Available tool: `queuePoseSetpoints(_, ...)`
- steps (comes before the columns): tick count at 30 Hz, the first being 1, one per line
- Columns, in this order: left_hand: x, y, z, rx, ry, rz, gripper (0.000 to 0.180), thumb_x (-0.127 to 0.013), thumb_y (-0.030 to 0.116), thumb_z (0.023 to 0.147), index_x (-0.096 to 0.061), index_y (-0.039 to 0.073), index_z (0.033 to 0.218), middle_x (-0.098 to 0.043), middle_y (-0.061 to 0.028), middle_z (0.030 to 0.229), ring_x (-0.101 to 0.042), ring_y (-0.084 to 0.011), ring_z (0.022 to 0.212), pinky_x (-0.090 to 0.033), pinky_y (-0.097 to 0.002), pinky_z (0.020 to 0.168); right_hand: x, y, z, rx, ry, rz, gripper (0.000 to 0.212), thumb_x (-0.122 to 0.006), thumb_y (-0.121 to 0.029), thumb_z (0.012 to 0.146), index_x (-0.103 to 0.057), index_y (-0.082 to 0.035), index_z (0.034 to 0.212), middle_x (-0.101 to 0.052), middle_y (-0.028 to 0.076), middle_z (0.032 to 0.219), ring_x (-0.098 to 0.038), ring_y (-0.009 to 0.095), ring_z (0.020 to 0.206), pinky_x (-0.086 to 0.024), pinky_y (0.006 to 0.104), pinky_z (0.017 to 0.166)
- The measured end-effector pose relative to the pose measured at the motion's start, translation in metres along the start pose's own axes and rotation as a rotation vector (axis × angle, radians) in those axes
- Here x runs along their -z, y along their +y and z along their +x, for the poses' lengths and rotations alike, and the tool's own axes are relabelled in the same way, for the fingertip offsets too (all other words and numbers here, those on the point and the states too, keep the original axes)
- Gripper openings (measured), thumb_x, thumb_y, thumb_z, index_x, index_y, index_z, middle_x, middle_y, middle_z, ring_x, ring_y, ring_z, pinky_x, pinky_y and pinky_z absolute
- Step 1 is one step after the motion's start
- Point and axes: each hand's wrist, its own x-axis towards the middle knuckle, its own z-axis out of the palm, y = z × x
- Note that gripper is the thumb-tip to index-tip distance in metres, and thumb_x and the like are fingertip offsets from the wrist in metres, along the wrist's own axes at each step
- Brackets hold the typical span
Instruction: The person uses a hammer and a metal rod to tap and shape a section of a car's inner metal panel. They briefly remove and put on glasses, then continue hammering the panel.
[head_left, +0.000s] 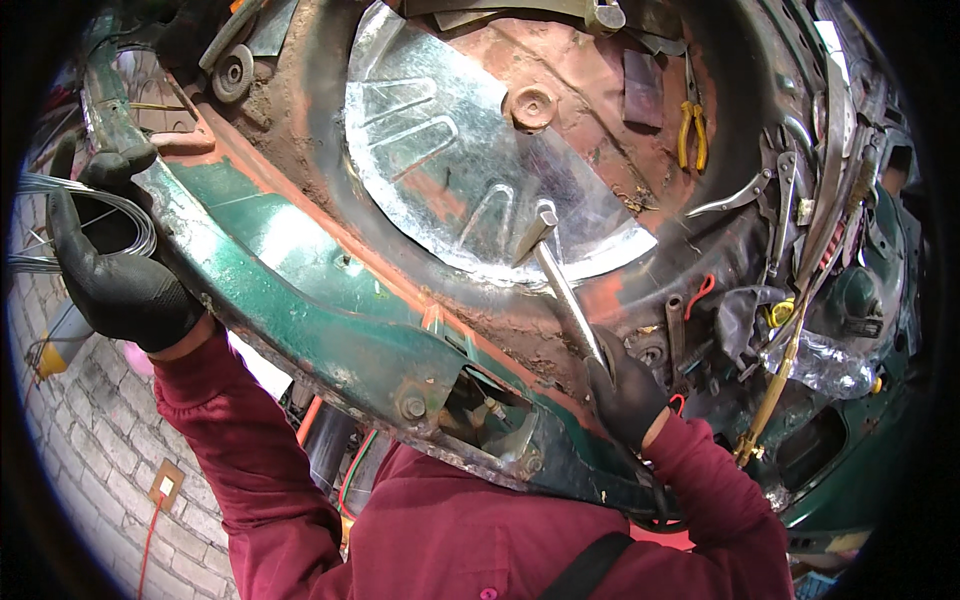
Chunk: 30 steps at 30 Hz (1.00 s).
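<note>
My right hand (630,395), in a black glove, is closed round the metal handle of a hammer (570,308). The hammer's head is over the lower edge of a shiny, curved piece of sheet metal (420,165) with pressed ribs; whether it touches cannot be told. That sheet lies in a round, rusty-red well (560,60) of a green car body. At the far left, my gloved left hand (130,285) is curled round a coil of thin grey wire (125,205), beside the green body rim (270,300).
Yellow-handled pliers (692,135) and a small dark plate (642,90) lie in the well. To the right are locking pliers (780,190), a brass torch (785,385) and a clear plastic bottle (820,365). A toothed metal wheel (233,73) sits at upper left, above brick paving (100,430).
</note>
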Motion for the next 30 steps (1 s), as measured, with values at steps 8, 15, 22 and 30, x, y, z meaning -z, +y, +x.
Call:
queuePoseSetpoints(8,-0.005,0.005,-0.003,-0.013,0.029,0.049,0.055,-0.027,0.031,0.116,-0.051,-0.010,0.145,-0.076,-0.0164,0.102,-0.068,-0.0176,0.088,-0.051,-0.0242,0.077,-0.004,0.007,0.005,0.133,-0.009,-0.174,0.064,-0.056,-0.016,0.107,-0.035,-0.005,0.167,-0.071,0.033,0.102,-0.071,0.051,0.092,-0.056,0.0542,0.080)
queuePoseSetpoints(15,-0.005,0.003,-0.003,-0.063,0.012,0.107,0.055,-0.027,0.031,0.117,-0.053,-0.009,0.144,-0.076,-0.0167,0.101,-0.069,-0.0191,0.090,-0.052,-0.0253,0.078,-0.004,0.011,0.011,0.164,-0.017,-0.208,0.065,-0.060,-0.011,0.104,-0.038,-0.006,0.166,-0.072,0.034,0.105,-0.073,0.048,0.092,-0.058,0.0525,0.082)
queuePoseSetpoints(22,-0.011,0.013,-0.006,0.005,0.038,0.088,0.056,-0.027,0.033,0.116,-0.054,-0.008,0.143,-0.076,-0.0145,0.097,-0.063,-0.0132,0.077,-0.047,-0.0223,0.068,-0.010,0.006,0.009,0.387,0.223,-0.224,0.064,-0.061,-0.008,0.102,-0.042,-0.004,0.164,-0.071,0.031,0.097,-0.072,0.048,0.086,-0.058,0.0520,0.076)
queuePoseSetpoints(30,-0.014,0.010,-0.006,-0.002,0.082,0.009,0.053,-0.029,0.031,0.116,-0.055,-0.006,0.144,-0.076,-0.0130,0.097,-0.056,-0.0101,0.068,-0.041,-0.0203,0.061,-0.001,-0.007,0.008,0.312,0.219,-0.154,0.062,-0.060,-0.008,0.103,-0.043,-0.004,0.163,-0.072,0.031,0.098,-0.072,0.048,0.087,-0.059,0.0500,0.076)
